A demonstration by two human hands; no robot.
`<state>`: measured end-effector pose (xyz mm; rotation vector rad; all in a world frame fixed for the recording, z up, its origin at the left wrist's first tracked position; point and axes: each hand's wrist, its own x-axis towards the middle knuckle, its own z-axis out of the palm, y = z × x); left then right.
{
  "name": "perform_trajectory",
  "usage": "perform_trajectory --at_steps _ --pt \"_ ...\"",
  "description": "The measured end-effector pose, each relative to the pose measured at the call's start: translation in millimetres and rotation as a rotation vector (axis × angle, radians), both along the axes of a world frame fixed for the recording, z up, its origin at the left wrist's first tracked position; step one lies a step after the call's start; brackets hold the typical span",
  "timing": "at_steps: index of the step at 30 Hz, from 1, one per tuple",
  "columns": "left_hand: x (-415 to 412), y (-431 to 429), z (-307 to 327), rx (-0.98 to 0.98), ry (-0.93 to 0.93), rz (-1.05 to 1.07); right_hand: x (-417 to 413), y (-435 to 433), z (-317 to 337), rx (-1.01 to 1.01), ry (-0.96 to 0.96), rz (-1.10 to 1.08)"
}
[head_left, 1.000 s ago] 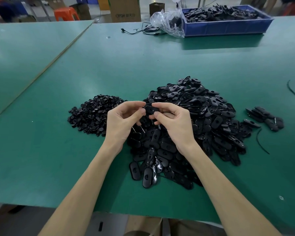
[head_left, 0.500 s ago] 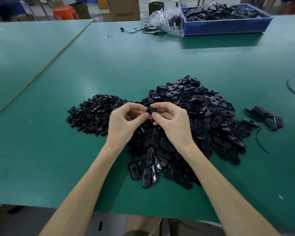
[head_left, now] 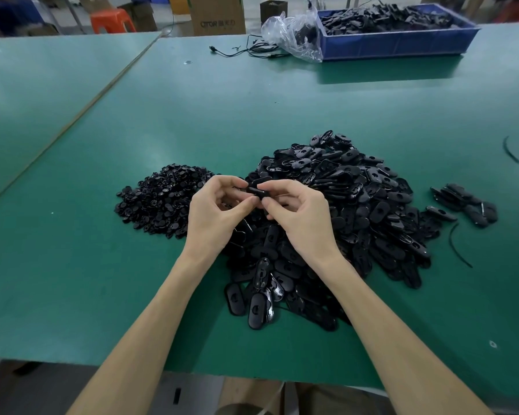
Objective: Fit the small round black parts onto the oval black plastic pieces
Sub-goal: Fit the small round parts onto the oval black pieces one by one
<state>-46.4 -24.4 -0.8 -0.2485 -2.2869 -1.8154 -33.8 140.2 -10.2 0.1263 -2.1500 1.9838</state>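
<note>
Both hands meet above the big heap of oval black plastic pieces (head_left: 357,205) in the middle of the green table (head_left: 222,115). My left hand (head_left: 213,214) and my right hand (head_left: 297,211) pinch one oval black piece (head_left: 256,191) between thumbs and fingertips, held just over the heap. Whether a round part sits on it is hidden by the fingers. A smaller heap of small round black parts (head_left: 162,199) lies to the left of my left hand.
A small group of oval pieces (head_left: 468,205) lies apart at the right, with thin black strips (head_left: 459,247) near it. At the far edge stand a blue bin (head_left: 402,43) of black parts, a clear plastic bag (head_left: 291,34) and a black cable (head_left: 246,50).
Both hands have lifted slightly and drawn closer together around the oval piece; the fingers shifted their pinch on it. The heaps have not moved.
</note>
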Motion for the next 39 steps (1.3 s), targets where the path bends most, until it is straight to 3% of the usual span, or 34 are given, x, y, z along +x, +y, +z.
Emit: perform_trajectory --at_steps 11,28,39 --pt "-3.4 -5.9 -2.3 -0.096 0.064 0.04 0.4 0.6 3.1 -0.072 0.015 0.049" --pt "1.6 -3.9 5.7 0.153 -0.133 -0.146 3.5 2.5 5.4 -0.074 0.028 0.058" --pt "0.2 -6.9 4.0 0.116 -0.157 -0.203 3.2 2.7 4.0 -0.126 0.002 0.029"
